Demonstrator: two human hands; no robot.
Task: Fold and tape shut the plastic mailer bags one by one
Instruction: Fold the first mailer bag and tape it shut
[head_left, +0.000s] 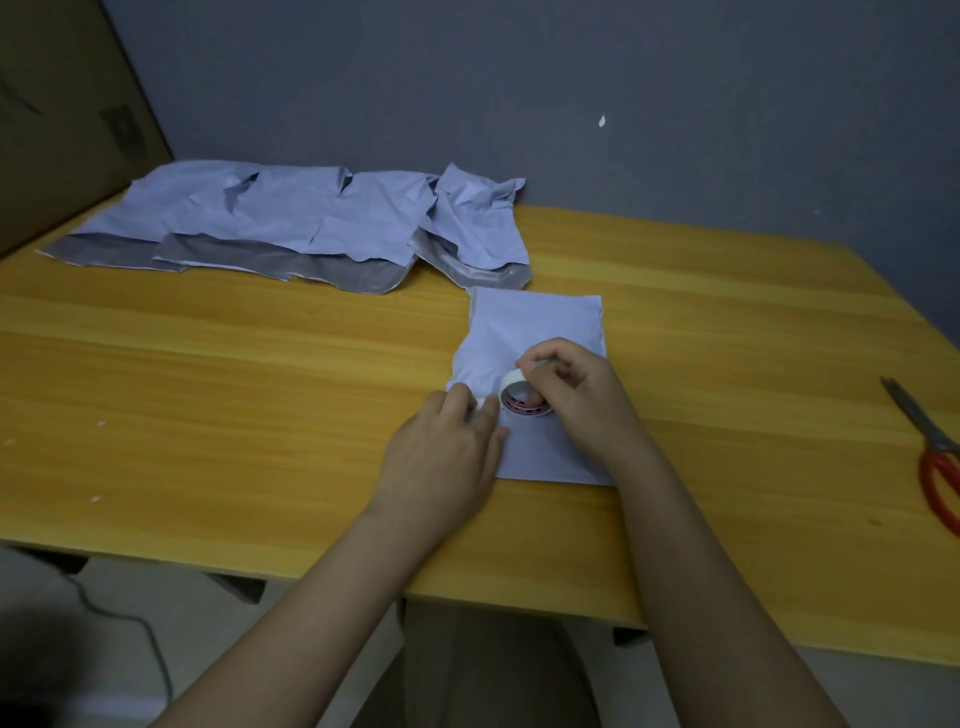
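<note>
A white folded mailer bag (530, 332) lies flat on the wooden table (234, 389) in front of me. On it stands a small roll of white tape (511, 397), gripped by my right hand (576, 400) with curled fingers. My left hand (447, 447) rests on the bag's left edge beside the roll, its fingertips pinching what looks like the tape's loose end. Several more mailer bags (270, 218) with grey flaps lie spread along the far left of the table, and a crumpled bag (478, 228) lies behind the folded one.
Red-handled scissors (930, 457) lie at the table's right edge. A large cardboard box (57, 114) leans at the far left. A grey wall stands behind the table. A cable runs on the floor at lower left.
</note>
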